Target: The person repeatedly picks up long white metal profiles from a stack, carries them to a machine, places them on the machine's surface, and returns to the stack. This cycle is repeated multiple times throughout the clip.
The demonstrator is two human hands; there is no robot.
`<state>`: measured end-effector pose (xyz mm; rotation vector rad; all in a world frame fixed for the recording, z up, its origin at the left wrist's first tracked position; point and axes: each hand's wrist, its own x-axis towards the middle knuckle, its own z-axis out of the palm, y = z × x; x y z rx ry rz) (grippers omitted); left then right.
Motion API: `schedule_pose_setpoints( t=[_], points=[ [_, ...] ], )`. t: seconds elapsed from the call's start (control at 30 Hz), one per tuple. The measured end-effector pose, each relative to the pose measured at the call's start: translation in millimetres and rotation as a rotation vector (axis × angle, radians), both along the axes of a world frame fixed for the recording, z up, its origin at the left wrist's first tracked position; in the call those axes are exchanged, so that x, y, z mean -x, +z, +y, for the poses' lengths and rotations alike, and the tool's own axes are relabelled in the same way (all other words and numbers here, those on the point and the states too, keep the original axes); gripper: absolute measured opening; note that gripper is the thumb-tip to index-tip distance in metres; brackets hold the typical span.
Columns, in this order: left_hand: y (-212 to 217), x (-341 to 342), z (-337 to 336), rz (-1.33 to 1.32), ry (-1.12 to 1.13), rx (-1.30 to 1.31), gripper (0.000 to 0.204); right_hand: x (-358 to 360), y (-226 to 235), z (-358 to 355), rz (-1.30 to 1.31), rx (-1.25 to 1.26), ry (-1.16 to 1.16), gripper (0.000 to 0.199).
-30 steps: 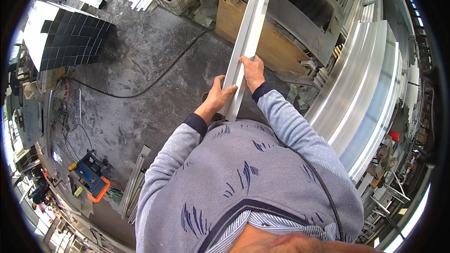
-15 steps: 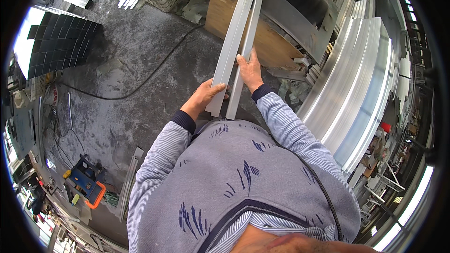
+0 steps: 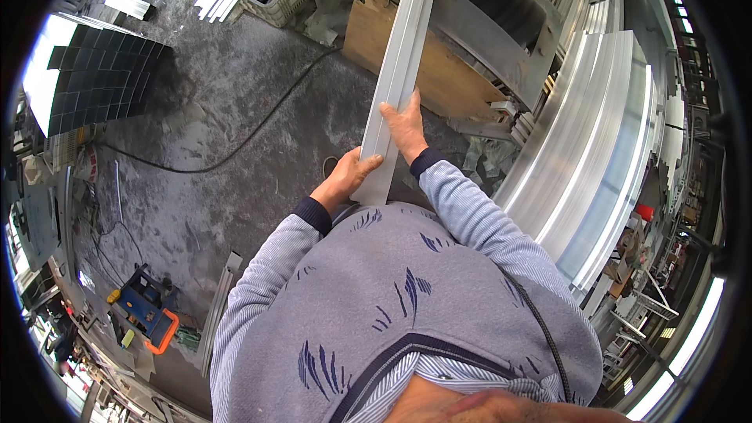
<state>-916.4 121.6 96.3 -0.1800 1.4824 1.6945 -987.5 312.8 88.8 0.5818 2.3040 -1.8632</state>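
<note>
Both your hands are full right now, up in the middle of the frame! You've got a pair of long pale metal profiles (image 3: 400, 47) between them, laid snug against each other, slanting from the top centre down toward your waist. Your left hand (image 3: 342, 178) has the lower stretch, thumb across the upper face, the other fingers mostly hidden. Your right hand (image 3: 405, 130) grips farther up, thumb on the face, fingers round the right edge. The near end comes right to your vest (image 3: 415, 290); whether it touches, I can't tell.

Behind the profiles, at upper centre, leans a wooden board (image 3: 442, 74) with a ragged edge. Over on the right, wide metal panels (image 3: 576, 153) lie stacked, curving with the lens. Swing to the upper left: a dark cable (image 3: 262, 121) snakes over the grey floor (image 3: 235, 204) beside a dark block-patterned stack (image 3: 102, 70), and a pale crate (image 3: 288, 1) sits near the top edge. Lower left, a blue-and-orange piece of equipment (image 3: 145, 299).
</note>
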Motion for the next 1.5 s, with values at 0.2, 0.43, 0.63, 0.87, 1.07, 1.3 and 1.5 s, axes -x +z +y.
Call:
schedule_pose_setpoints(
  t=[0.2,0.43,0.63,0.87,1.07,1.3,1.5],
  points=[
    [1,-3,-6,-0.095,0.005,0.008,0.055,11,27,-26,-0.128,-0.494,-0.031,0.127],
    [14,-22,-16,-0.06,-0.076,-0.012,0.057,17,44,-35,-0.181,-0.642,-0.029,0.13],
    [16,-5,-1,-0.205,-0.169,-0.013,0.058,9,46,1,-0.129,-0.676,-0.184,0.128],
    [21,57,42,-0.154,-0.222,0.051,0.046,58,38,52,-0.077,-0.703,-0.243,0.123],
    [19,152,139,-0.143,-0.161,-0.014,0.046,165,36,134,-0.005,-0.831,-0.251,0.114],
    [40,283,228,-0.118,-0.166,0.088,0.049,297,30,219,0.149,-0.981,-0.262,0.09],
    [31,332,249,-0.088,-0.109,0.143,0.049,353,24,236,0.159,-0.972,-0.22,0.089]
  ],
)
